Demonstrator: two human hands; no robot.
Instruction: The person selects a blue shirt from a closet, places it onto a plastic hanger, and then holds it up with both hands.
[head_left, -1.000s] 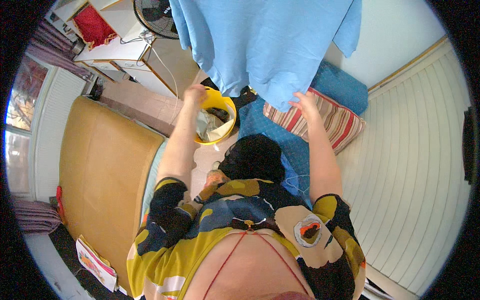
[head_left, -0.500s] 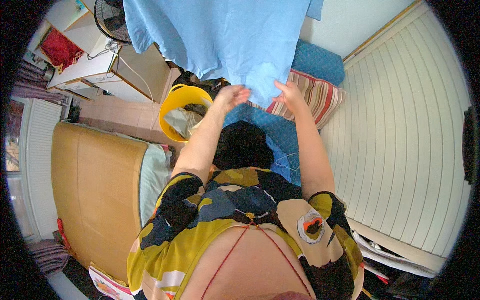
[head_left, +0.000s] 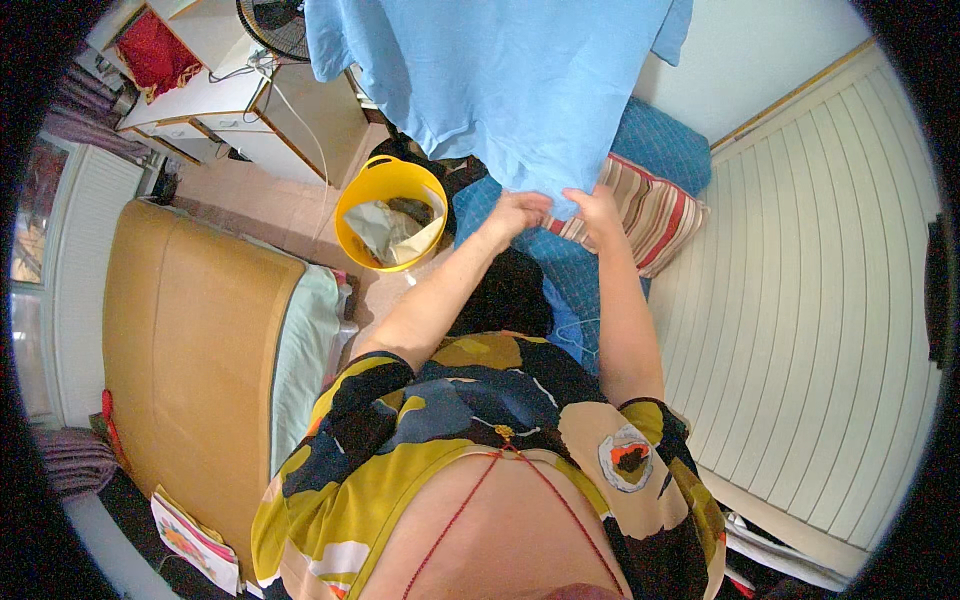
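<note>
A light blue shirt (head_left: 490, 90) hangs down from the top of the view, its sleeves out at both sides and its upper part cut off by the frame. Its narrow lower end comes down between my hands. My right hand (head_left: 598, 215) pinches the hem, thumb over the cloth. Beside it, my left hand (head_left: 518, 214) has its fingers curled together at the hem's left corner. Fingertips of both hands are partly hidden by the fabric.
Beyond my hands stand a blue seat (head_left: 575, 270) and a striped cushion (head_left: 655, 215). A yellow tub (head_left: 390, 167) holding cloths is on the floor at left. Also left are a tan-covered bed (head_left: 190, 370), a white desk (head_left: 235, 135) and a black fan (head_left: 275, 22). Pale slatted panelling (head_left: 800, 300) lines the right.
The view has shifted, so the room and shirt sit further right. My left hand has come closer to my right hand and onto the hem. My right hand keeps its hold.
</note>
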